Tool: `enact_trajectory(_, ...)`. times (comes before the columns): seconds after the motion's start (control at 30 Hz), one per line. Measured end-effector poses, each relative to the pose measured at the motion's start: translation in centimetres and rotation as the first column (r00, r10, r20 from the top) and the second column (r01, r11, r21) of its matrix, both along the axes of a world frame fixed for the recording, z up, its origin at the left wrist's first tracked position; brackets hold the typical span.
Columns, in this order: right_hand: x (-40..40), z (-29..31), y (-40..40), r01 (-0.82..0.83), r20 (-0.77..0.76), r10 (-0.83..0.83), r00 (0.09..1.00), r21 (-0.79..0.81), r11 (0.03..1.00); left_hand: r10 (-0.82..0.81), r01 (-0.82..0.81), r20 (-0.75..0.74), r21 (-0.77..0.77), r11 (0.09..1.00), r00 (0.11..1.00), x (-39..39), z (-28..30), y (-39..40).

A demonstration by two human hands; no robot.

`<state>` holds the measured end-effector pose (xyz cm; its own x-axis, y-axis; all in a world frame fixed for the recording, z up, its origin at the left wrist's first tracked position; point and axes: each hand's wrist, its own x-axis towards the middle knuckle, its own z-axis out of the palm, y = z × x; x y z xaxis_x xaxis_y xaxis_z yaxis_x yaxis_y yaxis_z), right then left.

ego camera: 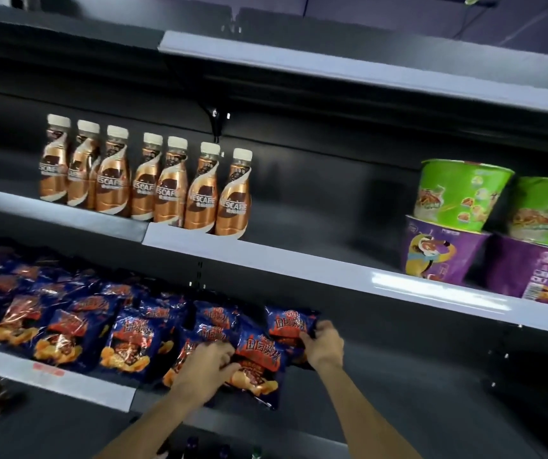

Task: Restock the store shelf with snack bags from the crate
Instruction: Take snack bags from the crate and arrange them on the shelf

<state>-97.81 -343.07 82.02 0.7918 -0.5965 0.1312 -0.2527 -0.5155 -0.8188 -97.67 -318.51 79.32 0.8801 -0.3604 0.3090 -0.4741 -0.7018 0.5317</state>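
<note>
Several dark blue snack bags with red and orange print lie in rows on the lower shelf [398,385]. My left hand [208,366] grips the left side of the front snack bag [259,362] at the right end of the row. Behind it stands another snack bag [287,323], and my right hand [324,346] pinches its right edge. The crate is out of view.
The middle shelf carries a row of several coffee bottles [166,190] on the left and stacked green and purple noodle cups [458,223] on the right. A white price strip [299,263] edges that shelf just above my hands. More snack bags [57,326] fill the lower shelf's left.
</note>
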Motion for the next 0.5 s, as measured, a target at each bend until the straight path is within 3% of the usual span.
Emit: enact_trajectory(0.5,11.2,-3.8,-3.6,-0.014,-0.24,0.012,0.971,-0.005,1.0,-0.035,0.039,-0.06,0.06,0.997,0.998,7.3,-3.0,0.3)
